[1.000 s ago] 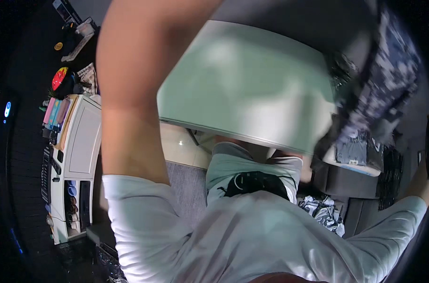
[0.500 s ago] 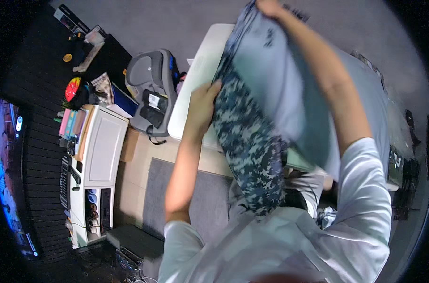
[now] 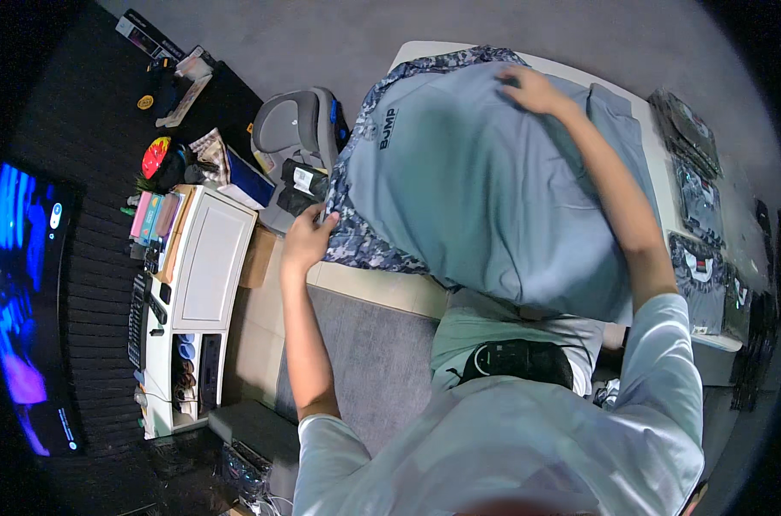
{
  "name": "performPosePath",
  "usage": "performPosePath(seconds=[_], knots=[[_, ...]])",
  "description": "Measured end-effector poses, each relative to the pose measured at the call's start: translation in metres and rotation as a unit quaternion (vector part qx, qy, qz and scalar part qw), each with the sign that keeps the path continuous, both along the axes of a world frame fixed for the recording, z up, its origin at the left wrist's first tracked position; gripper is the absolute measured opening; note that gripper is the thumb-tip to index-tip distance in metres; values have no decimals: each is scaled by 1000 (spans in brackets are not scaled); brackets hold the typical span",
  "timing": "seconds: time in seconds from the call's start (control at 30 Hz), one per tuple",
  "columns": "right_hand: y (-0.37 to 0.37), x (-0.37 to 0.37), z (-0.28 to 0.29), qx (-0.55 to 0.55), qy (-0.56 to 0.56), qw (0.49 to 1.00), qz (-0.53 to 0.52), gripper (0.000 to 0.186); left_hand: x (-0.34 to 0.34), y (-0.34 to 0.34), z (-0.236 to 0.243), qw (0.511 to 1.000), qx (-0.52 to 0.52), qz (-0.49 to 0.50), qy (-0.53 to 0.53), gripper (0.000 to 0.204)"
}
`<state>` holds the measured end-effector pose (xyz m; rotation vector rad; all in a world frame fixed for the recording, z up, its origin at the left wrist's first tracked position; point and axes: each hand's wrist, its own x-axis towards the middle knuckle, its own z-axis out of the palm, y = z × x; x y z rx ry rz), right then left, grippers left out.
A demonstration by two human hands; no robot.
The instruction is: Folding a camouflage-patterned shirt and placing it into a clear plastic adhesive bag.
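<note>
A large grey shirt (image 3: 493, 198) with dark lettering lies spread over the white table (image 3: 420, 52). Blue-grey camouflage fabric (image 3: 369, 245) runs along its left and far sides. At the left edge, my left hand (image 3: 304, 241) pinches the camouflage fabric between thumb and fingers, just past the tabletop's side. My right hand (image 3: 532, 90) rests on the grey cloth near the far edge, its fingers a little bent and apart, holding nothing that I can see. Soft folds cross the shirt's right half, and its near edge hangs toward my lap.
Several packaged folded garments (image 3: 700, 267) lie along the table's right end. A grey child car seat (image 3: 291, 129) stands beyond the left edge. Farther left are a white cabinet (image 3: 205, 267) with books and a keyboard, and a lit screen (image 3: 21, 318). A black pouch (image 3: 519, 361) sits at my waist.
The raised, bunched shirt has come down and spread over the table. My left hand moved left with the camouflage edge; my right hand let go at the far side and came nearer.
</note>
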<state>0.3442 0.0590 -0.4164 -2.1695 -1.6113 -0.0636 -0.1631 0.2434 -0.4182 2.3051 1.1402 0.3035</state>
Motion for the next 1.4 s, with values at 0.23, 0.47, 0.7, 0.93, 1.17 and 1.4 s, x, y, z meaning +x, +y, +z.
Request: performPosePath(seconds=[0.23, 0.47, 0.7, 0.93, 1.17, 1.4], knots=[[-192, 15, -47, -68, -97, 961, -252, 62, 93, 5, 20, 954, 274, -109, -50, 57], [-235, 2, 8, -237, 36, 894, -378, 58, 305, 7, 13, 926, 237, -264, -126, 39], [-229, 73, -14, -92, -33, 919, -382, 49, 419, 24, -32, 914, 222, -336, -60, 52], [-240, 139, -78, -89, -73, 889, -444, 66, 456, 75, -41, 956, 198, -168, 138, 92], [-247, 154, -81, -77, -54, 874, -476, 74, 490, 102, -34, 962, 180, -81, 188, 97], [-228, 161, -69, -120, -54, 855, -502, 73, 506, 83, -26, 943, 307, 7, 128, 85]])
